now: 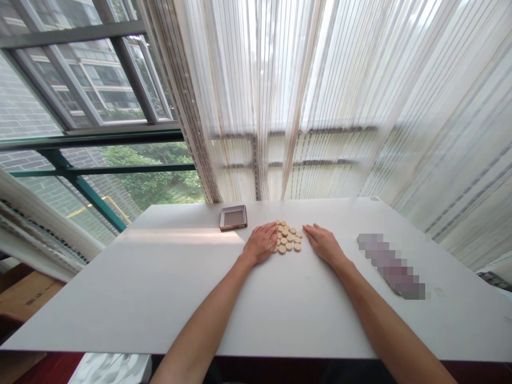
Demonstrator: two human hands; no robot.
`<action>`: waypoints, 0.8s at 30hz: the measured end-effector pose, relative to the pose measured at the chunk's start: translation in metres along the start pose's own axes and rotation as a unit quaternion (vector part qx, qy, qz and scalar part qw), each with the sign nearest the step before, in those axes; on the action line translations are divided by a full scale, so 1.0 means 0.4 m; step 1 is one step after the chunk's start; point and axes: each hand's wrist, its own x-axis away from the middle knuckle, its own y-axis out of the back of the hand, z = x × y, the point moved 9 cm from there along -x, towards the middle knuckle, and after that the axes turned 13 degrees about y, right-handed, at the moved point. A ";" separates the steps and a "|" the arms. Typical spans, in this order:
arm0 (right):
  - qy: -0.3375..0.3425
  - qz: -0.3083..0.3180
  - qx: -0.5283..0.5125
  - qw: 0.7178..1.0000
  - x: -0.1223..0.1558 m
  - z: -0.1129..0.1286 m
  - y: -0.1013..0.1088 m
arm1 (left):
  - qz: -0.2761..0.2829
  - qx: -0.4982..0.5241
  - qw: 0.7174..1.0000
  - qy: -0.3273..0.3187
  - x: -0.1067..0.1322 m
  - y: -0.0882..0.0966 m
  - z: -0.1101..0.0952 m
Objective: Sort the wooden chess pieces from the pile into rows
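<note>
Several small round tan discs [288, 237] lie in a flat cluster on a white table [168, 288]. My left hand [261, 242] rests palm down on the table against the cluster's left side, fingers stretched out. My right hand [322, 242] lies flat on the cluster's right side, fingers extended toward the discs. Neither hand holds anything.
A small brown square box [233, 217] sits open on the table left of the discs. A blurred long object [392, 265] lies to the right. Sheer curtains [340, 106] hang behind the table, with a window [80, 106] at the left.
</note>
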 end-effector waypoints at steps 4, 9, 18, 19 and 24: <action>-0.010 0.089 0.030 0.996 0.022 -0.027 -0.044 | 0.001 0.002 1.000 0.003 0.001 0.002 0.001; 0.010 0.066 0.021 0.998 0.018 0.009 -0.032 | -0.001 0.009 1.000 -0.006 0.004 0.009 -0.005; 0.151 0.049 -0.006 0.987 -0.027 0.199 -0.068 | -0.011 0.005 1.000 -0.016 0.002 0.010 -0.008; 0.155 0.039 -0.010 0.987 -0.029 0.205 -0.065 | -0.011 0.005 1.000 -0.016 0.001 0.008 -0.007; 0.192 0.001 -0.043 0.980 -0.023 0.224 -0.041 | -0.006 0.008 1.000 -0.012 -0.002 0.004 -0.004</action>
